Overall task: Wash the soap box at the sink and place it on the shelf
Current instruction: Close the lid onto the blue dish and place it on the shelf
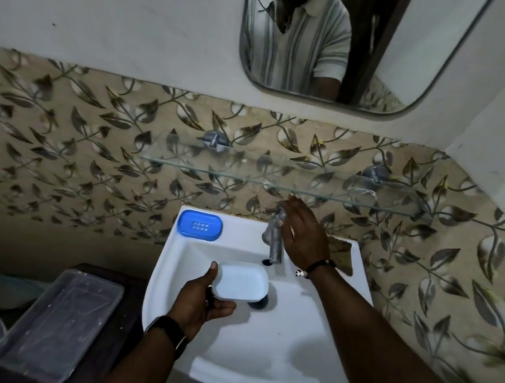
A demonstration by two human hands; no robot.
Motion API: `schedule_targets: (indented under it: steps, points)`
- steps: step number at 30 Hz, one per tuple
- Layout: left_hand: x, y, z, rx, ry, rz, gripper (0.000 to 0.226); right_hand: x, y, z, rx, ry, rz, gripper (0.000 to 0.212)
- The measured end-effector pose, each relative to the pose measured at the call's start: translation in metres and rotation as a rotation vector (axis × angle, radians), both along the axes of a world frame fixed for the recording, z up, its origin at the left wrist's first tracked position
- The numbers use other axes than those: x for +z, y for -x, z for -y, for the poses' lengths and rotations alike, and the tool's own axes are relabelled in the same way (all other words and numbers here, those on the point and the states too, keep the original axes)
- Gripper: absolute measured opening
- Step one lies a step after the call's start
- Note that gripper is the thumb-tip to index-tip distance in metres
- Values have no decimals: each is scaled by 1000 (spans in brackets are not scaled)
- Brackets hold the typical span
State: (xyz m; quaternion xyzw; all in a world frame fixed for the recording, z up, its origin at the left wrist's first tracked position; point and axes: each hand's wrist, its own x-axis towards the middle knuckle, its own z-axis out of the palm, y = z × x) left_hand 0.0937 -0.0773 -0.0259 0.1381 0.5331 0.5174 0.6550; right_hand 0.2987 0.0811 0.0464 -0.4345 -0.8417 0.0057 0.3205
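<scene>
My left hand (202, 300) grips the left end of a white soap box half (242, 280), thumb on its rim, holding it over the basin of the white sink (309, 333) near the drain. The blue soap box part (200, 225), with drain slots, lies on the sink's back left corner. With straight fingers, my right hand (304, 235) is at the metal tap (275, 239), fingertips by the tap's top. No water shows running. A glass shelf (246, 175) hangs on the wall above the tap.
A mirror (440, 55) hangs above the shelf and reflects a person in a striped shirt. A clear plastic container (59, 327) sits on a dark stand left of the sink. A brown rag (342, 254) lies on the sink's back right corner.
</scene>
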Motion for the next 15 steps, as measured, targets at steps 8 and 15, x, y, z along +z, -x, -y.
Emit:
schedule_targets:
  steps: [8, 15]
  points:
    - [6, 49, 11, 97, -23, -14, 52, 7, 86, 14, 167, -31, 84, 45]
    - [5, 93, 29, 188, 5, -10, 55, -13, 136, 20, 223, 118, 198, 49]
